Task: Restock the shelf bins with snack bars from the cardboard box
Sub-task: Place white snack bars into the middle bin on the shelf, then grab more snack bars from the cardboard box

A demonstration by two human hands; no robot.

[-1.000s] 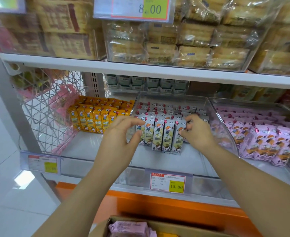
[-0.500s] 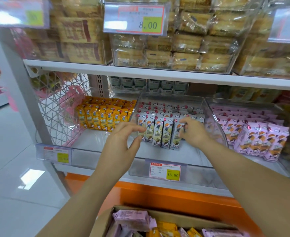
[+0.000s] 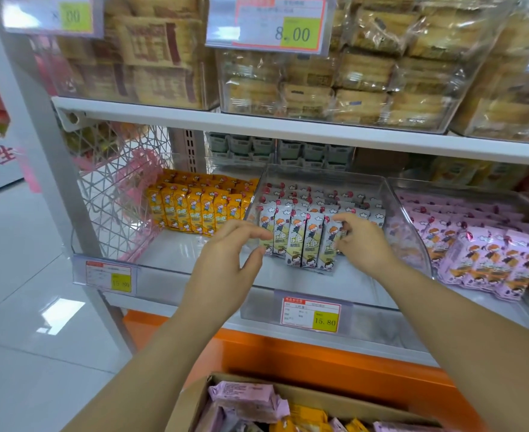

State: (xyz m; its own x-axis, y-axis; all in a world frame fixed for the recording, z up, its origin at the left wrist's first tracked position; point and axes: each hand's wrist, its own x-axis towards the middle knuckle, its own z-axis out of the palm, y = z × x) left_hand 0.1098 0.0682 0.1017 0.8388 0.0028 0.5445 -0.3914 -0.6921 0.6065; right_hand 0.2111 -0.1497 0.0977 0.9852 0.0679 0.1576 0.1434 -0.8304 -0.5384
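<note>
Left hand [image 3: 222, 263] loose, empty, before the middle bin [image 3: 319, 177] — right hand [image 3: 363, 241] at its front-row snack bars [image 3: 294, 235], grip unclear. Tidying; next, more bars from the cardboard box [image 3: 191, 397] below.

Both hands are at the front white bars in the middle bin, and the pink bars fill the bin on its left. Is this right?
No: the head view shows the pink bars right of the middle bin; the yellow bars are on its left. The rest holds.
</note>
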